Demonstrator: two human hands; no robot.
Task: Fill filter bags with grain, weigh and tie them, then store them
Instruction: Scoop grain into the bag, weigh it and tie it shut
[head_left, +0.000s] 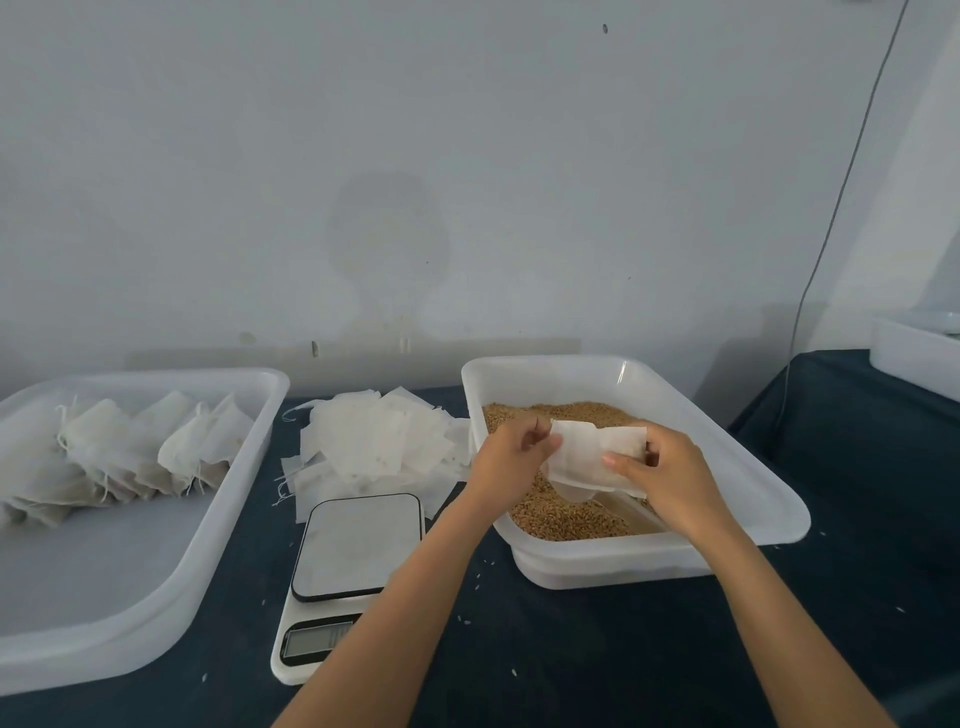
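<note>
An empty white filter bag (587, 457) is held between both hands above the grain. My left hand (511, 457) pinches its left edge and my right hand (665, 478) grips its right side. Below them sits a white plastic tub (769, 499) holding brown grain (561, 514). A pile of empty filter bags (379, 441) lies on the dark cloth left of the tub. A kitchen scale (353, 545) with a bare platform stands in front of that pile. At the left, a wide white tray (104, 582) holds several filled, tied bags (130, 452).
A dark cloth (571, 649) covers the table, with stray grains scattered on it. Another white container (914, 358) stands at the far right on a separate dark surface. A thin cable (841, 197) hangs down the wall on the right.
</note>
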